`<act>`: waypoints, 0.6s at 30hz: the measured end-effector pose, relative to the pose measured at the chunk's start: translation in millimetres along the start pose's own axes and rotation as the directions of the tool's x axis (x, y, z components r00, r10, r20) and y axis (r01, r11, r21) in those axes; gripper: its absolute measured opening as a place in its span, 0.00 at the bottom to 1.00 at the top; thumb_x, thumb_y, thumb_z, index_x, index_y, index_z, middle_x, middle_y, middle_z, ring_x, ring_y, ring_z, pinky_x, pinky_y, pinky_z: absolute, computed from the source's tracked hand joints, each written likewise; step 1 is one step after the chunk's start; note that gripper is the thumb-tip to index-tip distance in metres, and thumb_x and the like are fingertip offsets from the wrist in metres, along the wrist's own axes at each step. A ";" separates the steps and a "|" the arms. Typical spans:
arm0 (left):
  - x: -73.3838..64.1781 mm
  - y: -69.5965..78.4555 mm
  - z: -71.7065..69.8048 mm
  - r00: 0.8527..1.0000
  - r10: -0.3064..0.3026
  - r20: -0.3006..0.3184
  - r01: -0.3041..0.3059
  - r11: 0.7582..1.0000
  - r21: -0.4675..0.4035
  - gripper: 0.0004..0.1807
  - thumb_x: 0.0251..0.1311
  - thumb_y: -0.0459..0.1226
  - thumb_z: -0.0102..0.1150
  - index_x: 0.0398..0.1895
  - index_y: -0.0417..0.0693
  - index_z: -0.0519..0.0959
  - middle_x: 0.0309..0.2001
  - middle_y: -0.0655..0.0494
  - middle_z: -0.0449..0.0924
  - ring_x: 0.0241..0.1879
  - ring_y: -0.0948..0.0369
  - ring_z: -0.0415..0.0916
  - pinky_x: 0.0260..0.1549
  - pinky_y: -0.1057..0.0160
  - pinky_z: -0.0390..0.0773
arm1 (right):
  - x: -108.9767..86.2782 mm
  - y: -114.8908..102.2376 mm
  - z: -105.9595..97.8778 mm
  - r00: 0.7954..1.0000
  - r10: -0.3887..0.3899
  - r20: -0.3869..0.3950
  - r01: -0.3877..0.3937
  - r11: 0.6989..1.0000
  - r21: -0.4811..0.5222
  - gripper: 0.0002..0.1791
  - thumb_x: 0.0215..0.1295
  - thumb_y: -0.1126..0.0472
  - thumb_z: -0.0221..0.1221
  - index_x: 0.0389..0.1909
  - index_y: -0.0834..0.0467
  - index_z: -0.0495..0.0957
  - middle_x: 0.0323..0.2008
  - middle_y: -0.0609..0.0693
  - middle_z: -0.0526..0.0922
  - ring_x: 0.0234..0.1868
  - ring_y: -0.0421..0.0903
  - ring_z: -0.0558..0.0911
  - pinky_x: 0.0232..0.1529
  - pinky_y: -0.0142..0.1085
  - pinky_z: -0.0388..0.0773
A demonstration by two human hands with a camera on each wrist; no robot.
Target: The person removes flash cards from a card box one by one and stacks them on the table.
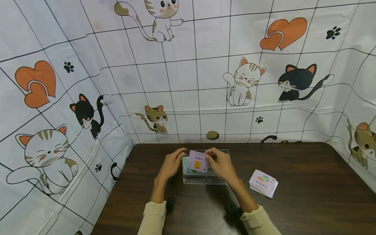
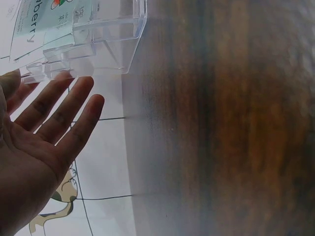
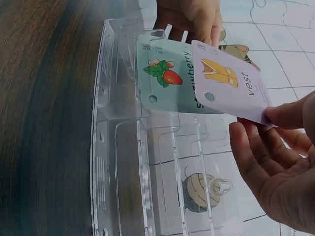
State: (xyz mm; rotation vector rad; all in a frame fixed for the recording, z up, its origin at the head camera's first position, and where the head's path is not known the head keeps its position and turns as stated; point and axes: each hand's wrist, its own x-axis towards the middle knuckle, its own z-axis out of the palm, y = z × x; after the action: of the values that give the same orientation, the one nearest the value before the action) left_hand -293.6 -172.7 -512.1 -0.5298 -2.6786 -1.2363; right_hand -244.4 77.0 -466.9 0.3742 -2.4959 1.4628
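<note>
A purple "vest" card [image 1: 193,160] is pinched between the thumb and fingers of my right hand [image 1: 222,165]. It overlaps a green "strawberry" card [image 3: 165,81], which stands in the left part of a clear plastic tiered holder [image 1: 215,180]. Several compartments show in the holder's right part in the right wrist view. My left hand [image 1: 171,165] is at the holder's back left corner. In the left wrist view its fingers [image 2: 66,118] are extended beside the clear edge; whether the thumb touches a card is hidden.
A stack of cards with "socks" [image 1: 263,183] on top lies to the right on the dark wooden table [image 1: 305,182]. Behind and at the sides hangs a white cloth [image 1: 182,78] printed with cats and grid lines.
</note>
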 end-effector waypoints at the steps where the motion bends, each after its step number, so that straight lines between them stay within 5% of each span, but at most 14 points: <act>1: 0.0 -0.1 -0.1 1.000 0.002 -0.001 -0.002 1.000 0.000 0.22 0.85 0.44 0.48 0.73 0.49 0.78 0.65 0.40 0.84 0.63 0.42 0.83 0.64 0.37 0.79 | -0.3 0.5 -0.6 1.000 0.000 0.003 0.000 1.000 0.002 0.06 0.77 0.67 0.63 0.50 0.61 0.86 0.42 0.58 0.91 0.38 0.50 0.89 0.38 0.37 0.84; 18: 1.7 -0.4 0.5 1.000 -0.002 -0.009 0.002 1.000 -0.015 0.22 0.85 0.45 0.49 0.73 0.48 0.78 0.65 0.41 0.84 0.65 0.43 0.82 0.67 0.37 0.78 | -7.1 16.9 -21.2 0.999 0.051 0.011 -0.051 0.999 0.003 0.07 0.78 0.67 0.62 0.51 0.62 0.85 0.44 0.61 0.90 0.35 0.51 0.92 0.36 0.33 0.86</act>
State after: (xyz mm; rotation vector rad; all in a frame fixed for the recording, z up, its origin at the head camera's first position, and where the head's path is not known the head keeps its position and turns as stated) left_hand -295.3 -172.1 -512.3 -0.5222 -2.6658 -1.2572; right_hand -241.9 104.3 -472.8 0.3223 -2.5293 1.4877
